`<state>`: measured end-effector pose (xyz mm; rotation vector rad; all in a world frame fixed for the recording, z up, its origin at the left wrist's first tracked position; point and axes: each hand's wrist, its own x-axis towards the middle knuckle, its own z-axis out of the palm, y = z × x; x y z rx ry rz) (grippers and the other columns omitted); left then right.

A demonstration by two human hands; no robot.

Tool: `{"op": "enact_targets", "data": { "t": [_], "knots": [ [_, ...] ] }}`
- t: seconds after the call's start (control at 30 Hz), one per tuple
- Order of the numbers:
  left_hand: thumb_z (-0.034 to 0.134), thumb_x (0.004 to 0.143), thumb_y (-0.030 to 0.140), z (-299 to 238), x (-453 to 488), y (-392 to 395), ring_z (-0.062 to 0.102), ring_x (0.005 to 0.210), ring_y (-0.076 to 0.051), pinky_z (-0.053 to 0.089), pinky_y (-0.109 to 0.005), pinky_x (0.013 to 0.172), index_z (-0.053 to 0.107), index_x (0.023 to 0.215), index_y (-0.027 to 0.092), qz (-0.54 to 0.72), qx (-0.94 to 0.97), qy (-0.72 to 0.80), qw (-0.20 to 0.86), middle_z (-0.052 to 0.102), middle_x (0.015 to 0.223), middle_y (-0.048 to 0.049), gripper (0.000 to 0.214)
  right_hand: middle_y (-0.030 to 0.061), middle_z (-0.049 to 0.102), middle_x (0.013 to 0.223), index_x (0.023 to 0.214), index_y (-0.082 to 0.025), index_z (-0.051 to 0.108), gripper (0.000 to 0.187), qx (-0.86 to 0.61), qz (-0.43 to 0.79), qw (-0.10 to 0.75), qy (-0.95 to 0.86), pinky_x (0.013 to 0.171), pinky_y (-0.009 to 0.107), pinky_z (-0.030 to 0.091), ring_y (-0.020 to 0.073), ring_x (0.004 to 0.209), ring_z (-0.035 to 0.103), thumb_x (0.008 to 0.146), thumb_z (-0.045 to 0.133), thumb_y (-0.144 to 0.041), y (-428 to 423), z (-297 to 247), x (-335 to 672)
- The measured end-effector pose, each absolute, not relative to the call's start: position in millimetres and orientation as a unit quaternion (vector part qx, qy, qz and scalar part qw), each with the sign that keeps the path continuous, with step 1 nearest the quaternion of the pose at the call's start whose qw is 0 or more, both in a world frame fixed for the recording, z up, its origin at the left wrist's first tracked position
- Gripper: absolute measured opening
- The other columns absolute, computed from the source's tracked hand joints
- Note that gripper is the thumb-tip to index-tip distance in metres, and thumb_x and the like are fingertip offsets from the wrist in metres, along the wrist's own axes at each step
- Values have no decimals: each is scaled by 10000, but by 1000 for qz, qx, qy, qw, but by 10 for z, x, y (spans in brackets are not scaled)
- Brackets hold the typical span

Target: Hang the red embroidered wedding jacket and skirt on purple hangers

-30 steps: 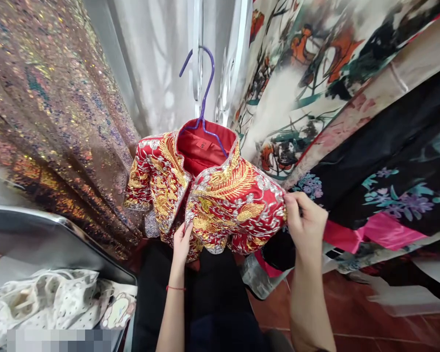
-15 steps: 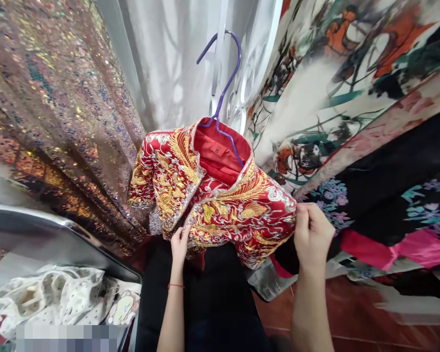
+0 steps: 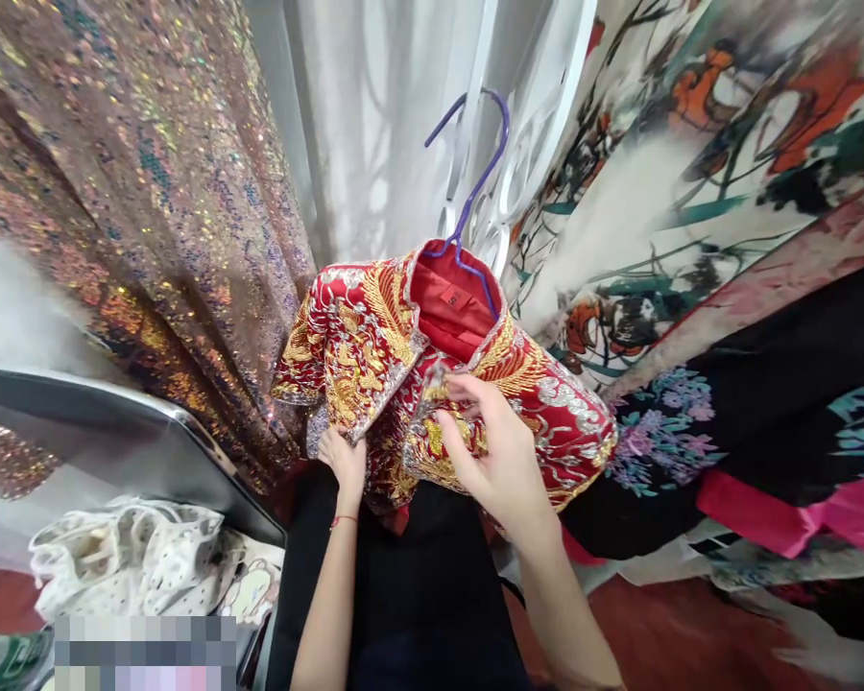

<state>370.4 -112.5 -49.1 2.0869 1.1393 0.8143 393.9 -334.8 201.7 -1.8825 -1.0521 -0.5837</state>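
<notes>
A short red jacket [image 3: 468, 326] with dense gold and silver embroidery hangs on a purple hanger [image 3: 484, 178]. A tag reading "S" shows inside its stand-up collar. My left hand [image 3: 346, 461] is closed on the lower front edge of the left panel. On the other front panel, my right hand [image 3: 500, 451] has its thumb and forefinger curled at the edge, where the fabric is lifted and folded out. The exact contact of its fingertips is partly hidden. Between the two panels, the front stands parted, showing more embroidered fabric inside.
A sequined curtain-like fabric [image 3: 151, 192] hangs at left. White scrolled metalwork [image 3: 468, 115] stands behind the hanger. Painted floral cloth [image 3: 640, 202] and a black flowered garment [image 3: 763, 384] are at right. Polka-dot white cloth [image 3: 136, 557] lies on a chair [image 3: 187, 437].
My right hand has left the jacket's sleeve side and come to the front edge. My left hand has shifted slightly left along the hem. The front panels are further apart.
</notes>
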Motion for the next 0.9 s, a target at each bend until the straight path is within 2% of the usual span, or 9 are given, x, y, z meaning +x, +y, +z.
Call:
{"op": "enact_targets", "data": {
  "t": [0.03,0.1,0.27,0.4,0.47,0.57,0.67,0.77,0.9],
  "knots": [
    [585,783,192,-473,3673,-1097,533,1090,-315,404,-467,970,487,921,195,311,796,414,314,571,1014,-113,169,133,666,1163,1310,-190,511,357,-771,-226,428,-414,910,404,562,239,1057,666,964,547,-267,-3304,2029,4014],
    [529,773,147,-470,3563,-1081,548,917,-244,423,-367,874,448,810,222,311,807,382,326,555,852,-49,116,163,639,1214,1330,-170,494,395,-785,-225,419,-397,977,452,524,268,1130,633,973,537,-337,-3239,2032,4155],
    [540,764,209,-576,3216,-1283,461,625,-155,360,-261,655,355,665,230,292,824,334,353,458,628,21,212,131,669,1092,1157,-178,594,420,-798,-238,403,-379,929,490,476,294,1041,596,923,595,-527,-3050,1966,4264],
    [538,757,248,-481,3093,-1458,381,520,-125,293,-252,582,367,628,227,263,831,321,371,416,563,38,215,121,689,983,957,-178,653,267,-786,-229,396,-417,858,446,478,267,938,600,991,496,-391,-2815,2006,4216],
    [545,751,264,-342,3082,-1566,355,496,-124,276,-264,578,375,604,228,249,840,308,371,395,538,37,227,117,696,985,961,-177,662,249,-746,-213,428,-464,861,419,499,243,932,616,1009,454,-306,-2719,2124,4193],
    [550,764,290,-121,3099,-1905,388,493,-139,293,-284,587,427,593,236,251,845,283,379,420,533,14,217,91,702,1062,1075,-191,655,236,-666,-172,485,-540,906,393,520,211,980,634,1013,439,-264,-2627,2397,4173],
    [531,807,303,24,3170,-2437,471,510,-170,320,-305,589,568,692,247,210,849,246,418,510,561,-27,133,47,694,999,1144,-190,623,252,-616,-103,524,-579,863,352,535,171,880,635,1019,429,-293,-2580,2638,4193],
    [536,836,304,100,3319,-2886,606,618,-227,354,-329,623,674,948,224,121,879,226,401,644,678,-103,195,29,663,932,1092,-184,599,251,-607,-62,523,-595,805,319,525,151,807,601,1022,424,-349,-2559,2689,4252],
    [469,901,248,140,3583,-2973,703,781,-292,401,-345,686,599,1259,125,29,900,216,378,720,880,-212,401,9,636,878,988,-208,559,179,-645,-32,474,-599,758,297,490,141,779,576,1014,438,-338,-2585,2474,4327]
  ]
}}
